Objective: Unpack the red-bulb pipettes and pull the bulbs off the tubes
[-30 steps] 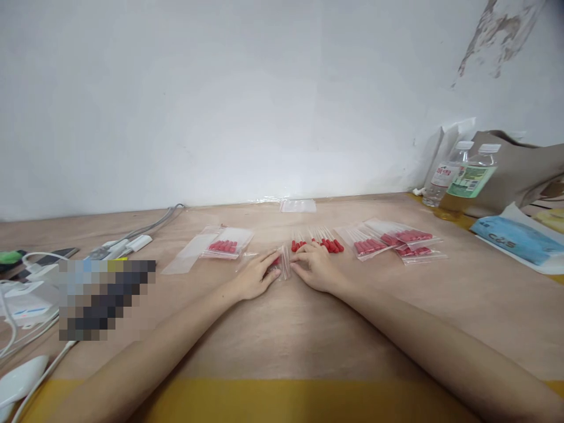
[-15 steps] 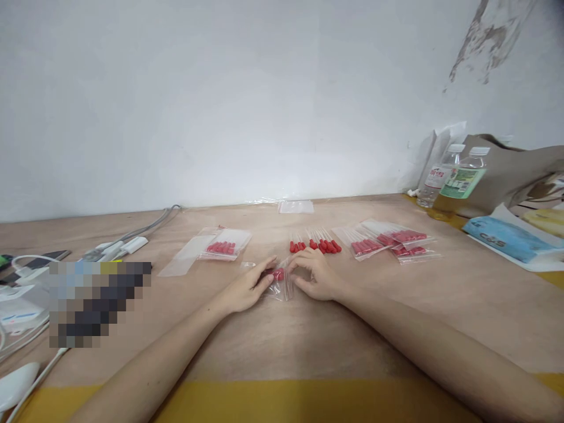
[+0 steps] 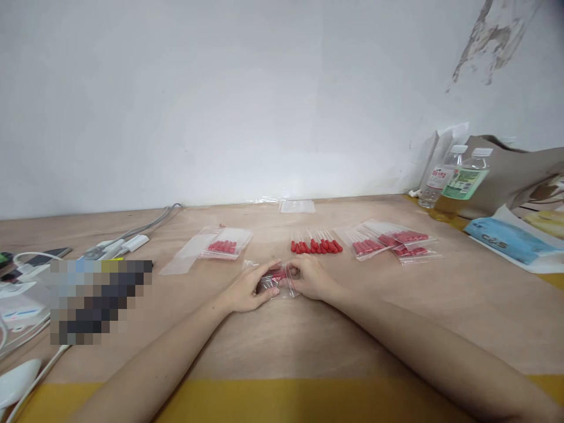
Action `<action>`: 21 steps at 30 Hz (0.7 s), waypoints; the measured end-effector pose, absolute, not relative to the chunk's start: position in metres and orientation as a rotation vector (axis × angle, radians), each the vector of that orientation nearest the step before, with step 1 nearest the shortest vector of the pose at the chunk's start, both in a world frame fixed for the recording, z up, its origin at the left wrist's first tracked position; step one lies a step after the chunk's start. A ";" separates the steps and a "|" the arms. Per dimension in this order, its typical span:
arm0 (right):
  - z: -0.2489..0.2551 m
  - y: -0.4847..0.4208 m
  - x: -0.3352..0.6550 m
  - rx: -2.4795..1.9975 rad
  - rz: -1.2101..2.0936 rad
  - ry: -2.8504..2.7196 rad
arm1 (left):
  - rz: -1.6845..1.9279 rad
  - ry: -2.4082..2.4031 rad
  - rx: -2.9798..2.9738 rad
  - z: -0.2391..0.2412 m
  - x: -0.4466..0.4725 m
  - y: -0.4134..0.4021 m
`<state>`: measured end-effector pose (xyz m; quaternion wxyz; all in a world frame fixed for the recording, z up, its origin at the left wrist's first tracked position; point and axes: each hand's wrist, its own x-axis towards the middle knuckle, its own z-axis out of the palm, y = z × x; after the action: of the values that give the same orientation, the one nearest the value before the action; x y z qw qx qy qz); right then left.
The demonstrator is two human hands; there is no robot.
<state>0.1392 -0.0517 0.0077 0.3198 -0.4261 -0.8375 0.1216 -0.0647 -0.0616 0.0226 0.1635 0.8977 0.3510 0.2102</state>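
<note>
Bag [image 3: 271,281] on table [image 3: 282,346], sticks [image 3: 317,246] behind it, packets [image 3: 368,245] left and right of sticks, bottles [image 3: 465,182] far right

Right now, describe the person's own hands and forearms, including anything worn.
The left hand and right hand are gloveless, with no watch or bracelet visible. The left forearm and right forearm show no sleeves; a few small spots mark the left.

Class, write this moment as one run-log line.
left hand: around clear bag | right hand: at bag's end | inside bag: red pieces | beyond hands: red-tipped sticks
</note>
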 end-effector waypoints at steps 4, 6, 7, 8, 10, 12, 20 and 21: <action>0.009 -0.053 0.141 -1.117 0.363 -2.142 | 0.587 1.002 2.594 0.022 -0.066 -0.061; 0.012 -0.054 0.143 -1.074 0.416 -2.146 | 0.587 0.995 2.612 0.023 -0.065 -0.061; 0.013 -0.055 0.144 -1.041 0.448 -2.153 | 0.584 0.986 2.619 0.023 -0.065 -0.061; 0.013 -0.055 0.144 -1.006 0.481 -2.157 | 0.577 0.978 2.624 0.024 -0.065 -0.061; 0.011 -0.055 0.143 -0.961 0.565 -2.139 | 0.563 0.975 2.627 0.026 -0.064 -0.063; 0.008 -0.054 0.142 -0.951 0.731 -2.061 | 0.545 0.985 2.629 0.027 -0.063 -0.063; 0.028 -0.037 0.184 -0.961 1.492 -1.665 | 0.544 1.063 2.660 0.024 -0.069 -0.059; 0.034 -0.032 0.195 -0.962 1.508 -1.622 | 0.546 1.058 2.688 0.025 -0.070 -0.058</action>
<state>0.1946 -0.0325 0.0338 0.3556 -0.3723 -0.6277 0.5839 -0.0697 -0.0582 0.0245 0.1007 0.9097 0.3581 0.1847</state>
